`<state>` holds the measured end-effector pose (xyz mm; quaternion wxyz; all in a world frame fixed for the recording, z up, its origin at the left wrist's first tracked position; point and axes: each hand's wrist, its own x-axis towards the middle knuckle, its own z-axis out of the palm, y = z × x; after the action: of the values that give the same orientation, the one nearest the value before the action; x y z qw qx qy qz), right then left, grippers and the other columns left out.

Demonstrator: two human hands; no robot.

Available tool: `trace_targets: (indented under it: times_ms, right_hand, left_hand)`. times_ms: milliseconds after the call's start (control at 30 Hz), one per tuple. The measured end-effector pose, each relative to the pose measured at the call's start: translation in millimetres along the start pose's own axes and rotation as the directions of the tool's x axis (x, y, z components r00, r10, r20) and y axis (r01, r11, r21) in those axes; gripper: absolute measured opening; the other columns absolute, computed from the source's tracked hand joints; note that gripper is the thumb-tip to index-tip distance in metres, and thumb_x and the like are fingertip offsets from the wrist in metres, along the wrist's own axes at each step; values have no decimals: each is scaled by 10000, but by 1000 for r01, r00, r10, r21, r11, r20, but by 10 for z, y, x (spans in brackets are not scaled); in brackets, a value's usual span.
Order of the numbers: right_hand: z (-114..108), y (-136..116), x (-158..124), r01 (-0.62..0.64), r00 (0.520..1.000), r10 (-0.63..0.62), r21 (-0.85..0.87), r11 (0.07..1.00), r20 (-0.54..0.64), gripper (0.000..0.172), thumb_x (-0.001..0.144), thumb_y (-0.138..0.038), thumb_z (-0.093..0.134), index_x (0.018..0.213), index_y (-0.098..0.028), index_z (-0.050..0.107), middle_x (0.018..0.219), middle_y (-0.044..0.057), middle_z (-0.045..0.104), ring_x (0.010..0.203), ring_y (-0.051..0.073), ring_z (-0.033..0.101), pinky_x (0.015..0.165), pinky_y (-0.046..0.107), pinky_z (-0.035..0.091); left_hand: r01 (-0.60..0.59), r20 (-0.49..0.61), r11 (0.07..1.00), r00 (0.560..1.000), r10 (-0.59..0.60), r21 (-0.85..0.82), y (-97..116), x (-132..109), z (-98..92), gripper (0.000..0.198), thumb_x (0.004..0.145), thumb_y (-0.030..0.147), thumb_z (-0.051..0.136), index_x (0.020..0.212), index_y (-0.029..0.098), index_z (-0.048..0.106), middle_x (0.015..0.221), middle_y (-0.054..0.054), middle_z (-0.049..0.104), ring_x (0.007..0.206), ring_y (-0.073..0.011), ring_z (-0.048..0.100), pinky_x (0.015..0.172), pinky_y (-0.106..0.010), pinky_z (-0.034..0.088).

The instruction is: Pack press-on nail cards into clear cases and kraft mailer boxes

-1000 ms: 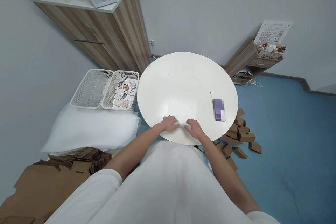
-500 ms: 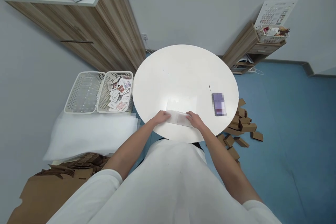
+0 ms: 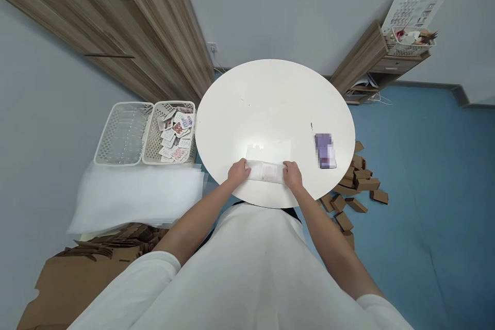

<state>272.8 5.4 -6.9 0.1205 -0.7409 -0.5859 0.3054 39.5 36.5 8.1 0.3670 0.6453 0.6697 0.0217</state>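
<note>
A thin translucent white packing sheet (image 3: 275, 150) lies near the front edge of the round white table (image 3: 270, 93). Its near part is folded into a flat band, through which a faint pinkish patch shows; what lies inside cannot be made out. My left hand (image 3: 238, 171) is closed on the band's left end, thumb and fingers pinching it. At the opposite end, my right hand (image 3: 293, 174) grips the sheet the same way. Beyond the band, the unfolded part of the sheet rests flat on the tabletop.
A purple pixelated item (image 3: 325, 150) lies at the table's right. Left of the table stand a basket of printed cards (image 3: 145, 152) and a basket of clear plastic pieces (image 3: 101, 149), above stacked translucent sheets (image 3: 139, 196). Small cardboard boxes (image 3: 365, 184) litter the floor at right.
My right hand has shifted slightly right, to the band's end. The band looks flatter and straighter, and the pinkish patch shows more clearly. The view has tilted slightly.
</note>
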Motion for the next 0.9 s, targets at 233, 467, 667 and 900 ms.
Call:
trace_targets:
  times_ms: [233, 467, 667, 900]
  right_hand:
    - [34, 40, -92, 13, 986, -19, -39, 999, -165, 468, 792, -246, 409, 1256, -188, 384, 1203, 145, 415, 1108, 301, 398, 860, 436, 382]
    - [89, 186, -396, -198, 964, 237, 269, 943, -121, 584, 814, -411, 379, 1322, -149, 256, 1192, 163, 458, 1001, 238, 526, 790, 342, 449]
    - [258, 178, -551, -245, 957, 289, 505, 828, -10, 592, 770, -372, 460, 1306, -178, 298, 1110, 141, 524, 905, 227, 570, 689, 340, 484]
    - [157, -64, -380, -398, 882, 465, 648, 649, 76, 758, 714, -416, 550, 1341, -182, 192, 1260, 197, 405, 962, 237, 567, 685, 335, 506]
  left_hand:
    - [-302, -115, 865, 920, 374, 400, 135, -177, 27, 596, 733, 163, 459, 1308, 196, 309, 1365, -127, 353, 1237, -299, 308, 948, -416, 272]
    - [-658, 188, 639, 741, 645, 399, 349, -333, 238, 526, 789, 296, 458, 1301, 239, 348, 1421, -92, 287, 1289, -274, 245, 1003, -426, 191]
    - [-618, 210, 664, 778, 591, 421, 369, -329, 351, 582, 773, 392, 518, 1312, 291, 325, 1425, -94, 278, 1280, -301, 248, 992, -476, 197]
    - [-616, 249, 605, 775, 581, 504, 468, -320, 426, 751, 676, 415, 652, 1331, 307, 301, 1401, -140, 287, 1264, -348, 241, 999, -542, 114]
